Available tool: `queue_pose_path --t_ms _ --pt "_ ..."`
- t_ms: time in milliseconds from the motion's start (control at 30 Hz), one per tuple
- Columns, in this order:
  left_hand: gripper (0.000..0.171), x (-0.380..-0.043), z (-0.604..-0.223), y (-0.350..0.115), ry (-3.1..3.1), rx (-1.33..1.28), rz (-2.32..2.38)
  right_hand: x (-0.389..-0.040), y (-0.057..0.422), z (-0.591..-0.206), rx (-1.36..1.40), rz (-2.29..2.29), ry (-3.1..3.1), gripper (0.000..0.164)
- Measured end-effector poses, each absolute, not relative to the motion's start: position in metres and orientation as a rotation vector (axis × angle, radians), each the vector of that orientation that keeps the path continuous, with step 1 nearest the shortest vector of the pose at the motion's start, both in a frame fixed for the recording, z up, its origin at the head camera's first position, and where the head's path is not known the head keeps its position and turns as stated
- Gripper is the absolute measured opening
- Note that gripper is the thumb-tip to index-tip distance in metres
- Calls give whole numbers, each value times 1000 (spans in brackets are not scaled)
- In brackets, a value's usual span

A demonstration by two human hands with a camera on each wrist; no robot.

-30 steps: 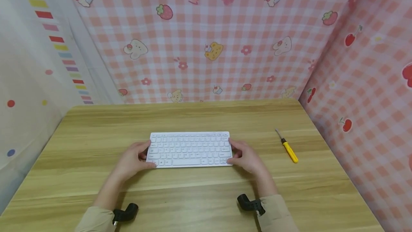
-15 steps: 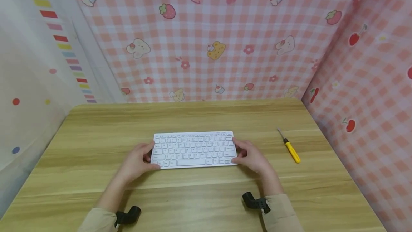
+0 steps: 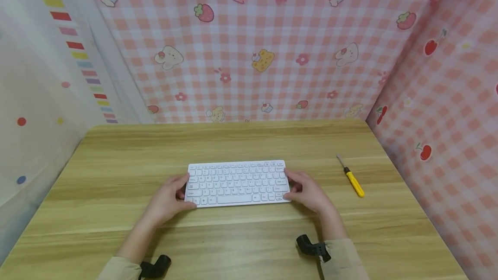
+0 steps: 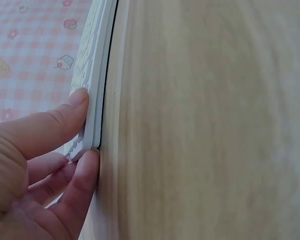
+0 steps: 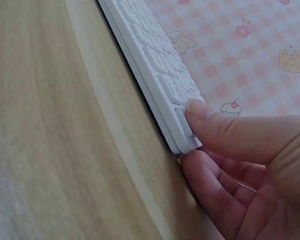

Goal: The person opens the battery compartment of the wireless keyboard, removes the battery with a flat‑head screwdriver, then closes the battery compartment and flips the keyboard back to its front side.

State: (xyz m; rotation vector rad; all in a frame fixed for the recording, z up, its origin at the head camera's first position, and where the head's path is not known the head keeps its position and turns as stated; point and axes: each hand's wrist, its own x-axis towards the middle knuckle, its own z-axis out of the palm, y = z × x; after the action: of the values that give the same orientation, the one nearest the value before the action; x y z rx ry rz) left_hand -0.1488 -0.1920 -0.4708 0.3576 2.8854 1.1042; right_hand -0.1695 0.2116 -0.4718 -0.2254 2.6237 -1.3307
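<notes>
A white compact keyboard (image 3: 237, 184) lies across the middle of the head view, keys up. At its left end my left hand (image 3: 167, 200) pinches it, thumb on the near left corner. My right hand (image 3: 309, 193) grips the right end, thumb over the near right corner. In the left wrist view the thumb (image 4: 55, 122) presses the key side while the fingertips curl at the end and underside. The right wrist view has the thumb (image 5: 225, 127) on a corner key and the fingers below the edge. A thin dark line runs under the keyboard; whether it touches the table is hard to tell.
To the right on the wooden table (image 3: 233, 245) lies a screwdriver (image 3: 353, 181) with a yellow handle, its metal tip pointing away. A pink checked curtain (image 3: 249, 33) hangs along the back edge, and another covers the right side. A pale curtain (image 3: 35, 150) closes the left.
Both hands and the keyboard appear slightly further right and nearer in the head view; the whole scene also shifts a little right. The grip at both ends stays the same.
</notes>
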Motion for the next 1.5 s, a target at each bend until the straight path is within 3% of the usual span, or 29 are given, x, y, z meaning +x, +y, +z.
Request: queue_pose_path --t_ms 700,967,1267,1500 --pt "89 -149 -449 -173 3018 395 990 -163 228 -474 -362 -1478 2613 62" --pt "92 -156 -441 -114 3032 721 1012 -159 238 -471 -380 -1579 2544 60" --pt "117 -172 -456 -36 2957 962 785 -157 253 -471 -313 -1605 2514 57" --pt "126 -186 -458 1 2949 1059 664 -154 264 -470 -362 -1613 2518 58"
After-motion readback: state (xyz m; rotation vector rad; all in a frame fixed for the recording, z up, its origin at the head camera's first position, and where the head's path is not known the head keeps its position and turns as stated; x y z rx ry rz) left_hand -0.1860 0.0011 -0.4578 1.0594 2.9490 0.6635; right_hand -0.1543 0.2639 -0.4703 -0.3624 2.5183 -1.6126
